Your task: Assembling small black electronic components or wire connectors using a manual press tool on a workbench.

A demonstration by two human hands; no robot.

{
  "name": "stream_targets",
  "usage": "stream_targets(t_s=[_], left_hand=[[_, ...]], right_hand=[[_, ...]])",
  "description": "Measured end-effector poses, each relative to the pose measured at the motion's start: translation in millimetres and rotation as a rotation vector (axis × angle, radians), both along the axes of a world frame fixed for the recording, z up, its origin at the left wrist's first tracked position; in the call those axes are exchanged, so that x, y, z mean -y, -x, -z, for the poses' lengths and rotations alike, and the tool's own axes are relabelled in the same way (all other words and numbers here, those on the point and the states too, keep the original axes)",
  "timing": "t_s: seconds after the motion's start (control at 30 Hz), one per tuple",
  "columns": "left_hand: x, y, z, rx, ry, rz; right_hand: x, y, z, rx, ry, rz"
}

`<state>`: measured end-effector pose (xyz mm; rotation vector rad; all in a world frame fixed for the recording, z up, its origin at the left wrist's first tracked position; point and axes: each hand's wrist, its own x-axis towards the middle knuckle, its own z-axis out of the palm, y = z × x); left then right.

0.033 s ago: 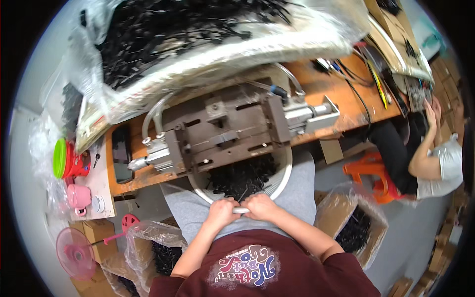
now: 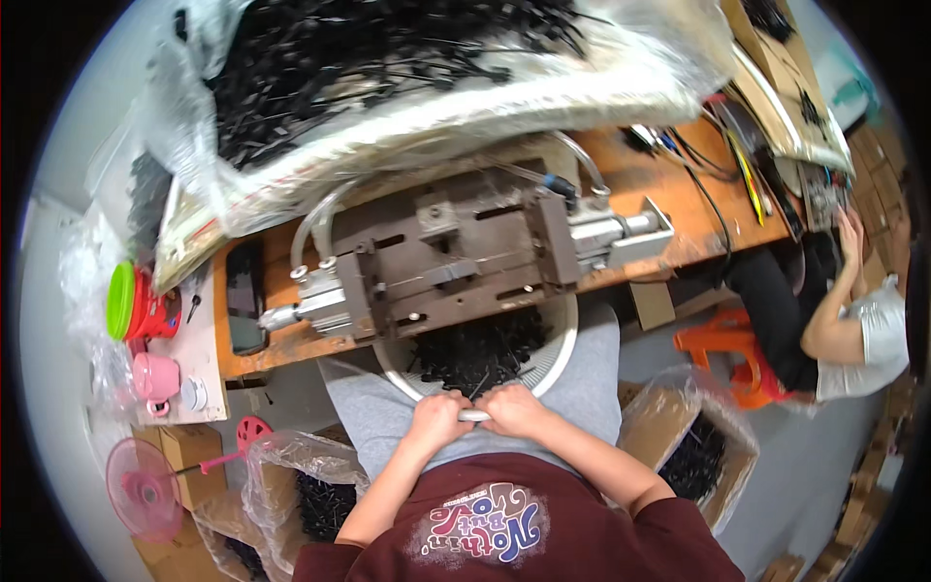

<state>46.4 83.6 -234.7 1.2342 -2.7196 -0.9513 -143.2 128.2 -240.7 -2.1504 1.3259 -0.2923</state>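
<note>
A white basket (image 2: 565, 361) rests at my lap, under the front edge of the bench. Small black parts (image 2: 475, 351) lie heaped inside it. My left hand (image 2: 442, 419) is closed over the near rim, its fingertips curled out of sight. Close beside it, my right hand (image 2: 512, 411) grips the same rim, with a short bit of white rim showing between the two. Just beyond the basket, a dark metal fixture (image 2: 456, 267) with silver cylinders at both ends sits on the wooden bench; neither hand touches it.
Black parts (image 2: 320, 82) pile up in a plastic-lined tray behind the fixture. A phone (image 2: 246, 291) lies at the bench's left. Lined boxes stand either side of me, one the right box (image 2: 648, 427). A co-worker (image 2: 853, 335) sits right, near an orange stool (image 2: 727, 344).
The bench, fixture and tray have shifted slightly right and down in the picture, as the view moved. Both hands keep their hold on the basket rim.
</note>
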Motion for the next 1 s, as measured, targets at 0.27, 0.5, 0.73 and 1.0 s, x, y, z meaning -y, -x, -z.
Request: stream_targets(t_s=[0.27,0.5,0.73,1.0], left_hand=[[-12,-6,16,-0.225,0.084,-0.108],[-6,-12,1,-0.071,0.013,-0.046],[-8,-14,4,-0.129,-0.034,-0.085],[-1,-11,3,-0.134,-0.044,-0.038]], right_hand=[[48,-4,-147,0.401,0.41,-0.059],[160,36,-287,0.561,0.729,0.319],[290,56,-322,-0.044,0.868,0.307],[325,46,-315,-0.451,0.769,0.334]])
